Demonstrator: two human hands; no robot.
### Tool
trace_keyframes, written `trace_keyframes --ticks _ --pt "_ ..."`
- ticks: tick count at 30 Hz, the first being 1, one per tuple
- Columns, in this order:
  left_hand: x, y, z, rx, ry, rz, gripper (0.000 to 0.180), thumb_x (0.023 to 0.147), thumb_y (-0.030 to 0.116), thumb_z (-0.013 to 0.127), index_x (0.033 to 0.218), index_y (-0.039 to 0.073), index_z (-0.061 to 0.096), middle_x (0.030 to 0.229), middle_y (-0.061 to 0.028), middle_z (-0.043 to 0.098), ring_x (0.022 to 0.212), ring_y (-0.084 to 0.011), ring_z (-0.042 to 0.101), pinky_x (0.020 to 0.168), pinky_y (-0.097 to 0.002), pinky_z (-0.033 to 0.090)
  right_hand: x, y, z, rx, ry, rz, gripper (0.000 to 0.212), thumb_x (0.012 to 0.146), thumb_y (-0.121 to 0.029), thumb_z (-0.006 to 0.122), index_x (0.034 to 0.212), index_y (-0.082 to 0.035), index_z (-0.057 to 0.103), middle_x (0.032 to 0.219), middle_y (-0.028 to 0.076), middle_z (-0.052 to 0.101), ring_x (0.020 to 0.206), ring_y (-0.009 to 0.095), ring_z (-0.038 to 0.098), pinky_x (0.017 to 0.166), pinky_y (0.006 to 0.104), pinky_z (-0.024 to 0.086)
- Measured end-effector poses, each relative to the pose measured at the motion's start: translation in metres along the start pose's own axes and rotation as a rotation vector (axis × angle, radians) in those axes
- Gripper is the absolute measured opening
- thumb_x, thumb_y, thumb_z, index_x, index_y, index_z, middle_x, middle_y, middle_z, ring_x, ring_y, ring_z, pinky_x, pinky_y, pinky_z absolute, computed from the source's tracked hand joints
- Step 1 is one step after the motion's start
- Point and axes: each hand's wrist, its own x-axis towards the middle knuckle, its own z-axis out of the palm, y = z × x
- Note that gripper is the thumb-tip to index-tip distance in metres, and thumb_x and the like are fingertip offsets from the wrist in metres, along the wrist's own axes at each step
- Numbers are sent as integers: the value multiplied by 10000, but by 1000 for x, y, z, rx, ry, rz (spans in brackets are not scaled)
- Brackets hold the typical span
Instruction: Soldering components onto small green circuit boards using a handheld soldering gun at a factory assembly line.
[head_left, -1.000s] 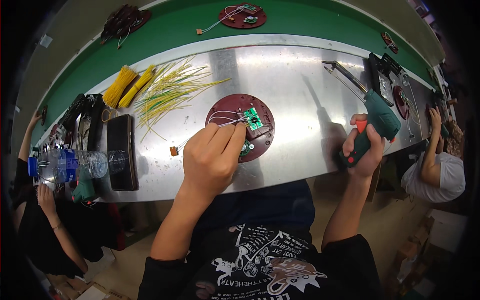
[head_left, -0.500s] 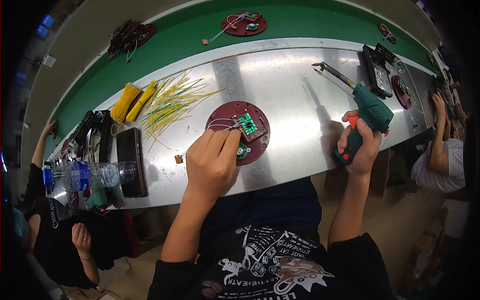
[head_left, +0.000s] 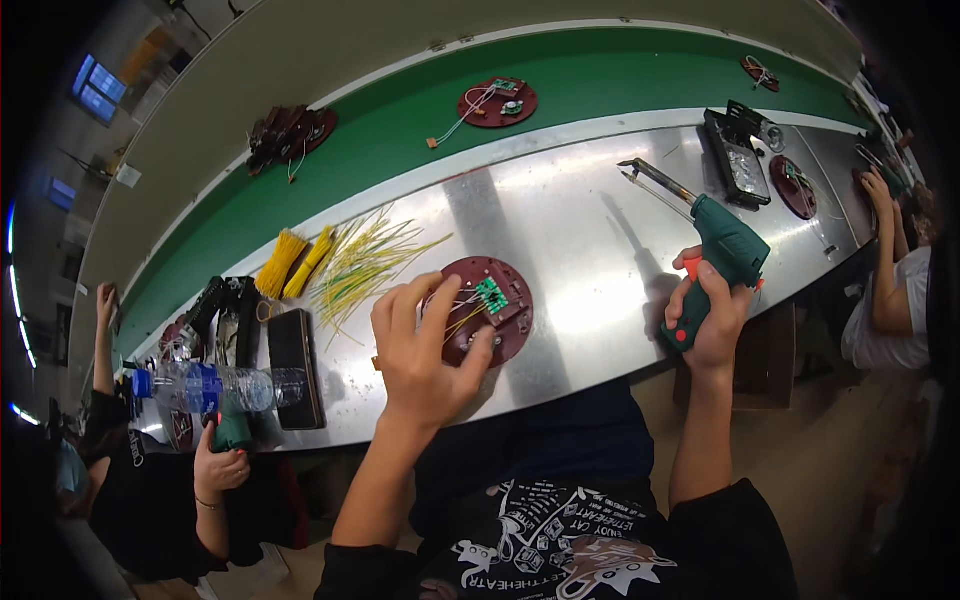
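My right hand [head_left: 716,325] grips a green soldering gun [head_left: 728,240] with an orange trigger, its metal tip raised over the table to the upper left. A round dark-red plate [head_left: 515,342] lies on the metal table, carrying a small green circuit board [head_left: 491,296] with white wires. A thin yellow wire [head_left: 464,326] slants below the board. My left hand [head_left: 425,355] is open over the plate's left side, fingers spread and thumb near its lower part. The fingers hide part of the plate and wires.
Loose yellow wires [head_left: 365,262] and yellow bundles [head_left: 283,262] lie at the left, near a dark phone [head_left: 292,370] and a plastic bottle [head_left: 215,388]. More plates [head_left: 497,102] rest on the green strip behind. A black tray [head_left: 738,158] stands at right. Other people work on both sides.
My left hand has opened from a pinch beside the board, its fingers spreading. The view has shifted. The soldering gun stays in my right hand. At left, another person's hand now holds a green tool.
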Motion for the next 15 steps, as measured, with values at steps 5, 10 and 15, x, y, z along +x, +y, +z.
trace_keyframes --ticks 5,10,15 --pt "17 -7 0 -68 -321 8 434 696 202 821 1063 9 692 1043 -139 678 974 -332 605 888 -445 480 -1 2 3 118 92 -5 281 971 -207 540 1086 48 567 959 131 617 496 125 526 416 263 426" --pt "79 -40 25 -54 -248 109 435 706 283 797 1052 39 696 1035 -137 681 963 -330 594 868 -453 463 -1 2 -3 185 163 -52 276 983 -208 519 1101 39 555 981 127 602 511 118 521 426 261 424" --pt "146 -121 75 312 -387 -143 448 779 363 710 1101 52 718 1043 -163 712 1010 -341 617 905 -450 475 -1 5 -2 176 176 -63 281 991 -206 503 1117 41 547 989 129 592 510 118 519 423 261 425"
